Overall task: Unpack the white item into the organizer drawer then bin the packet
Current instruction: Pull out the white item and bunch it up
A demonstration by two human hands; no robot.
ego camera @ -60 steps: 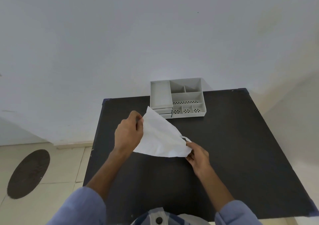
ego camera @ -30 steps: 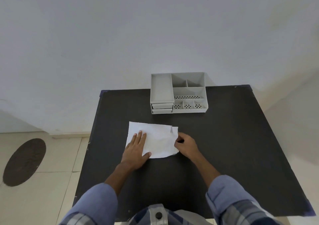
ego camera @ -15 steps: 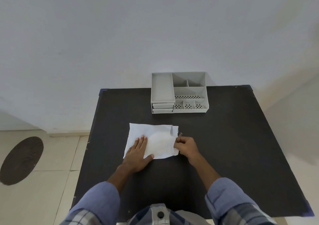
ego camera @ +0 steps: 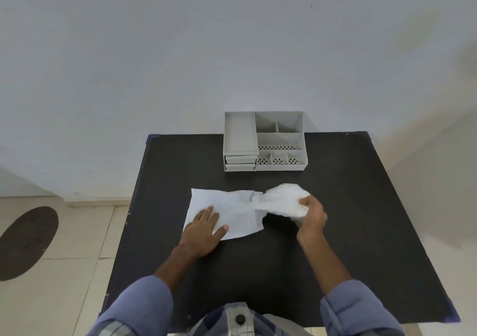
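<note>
white item (ego camera: 281,200) half out of packet (ego camera: 232,211), gripped by right hand (ego camera: 312,214).

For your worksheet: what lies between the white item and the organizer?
Only bare black table separates the white item from the organizer, per the head view.

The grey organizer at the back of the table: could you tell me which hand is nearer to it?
Right. The right hand, holding the white item, is just in front of the organizer; the left hand lies farther back-left, flat on the packet.
</note>
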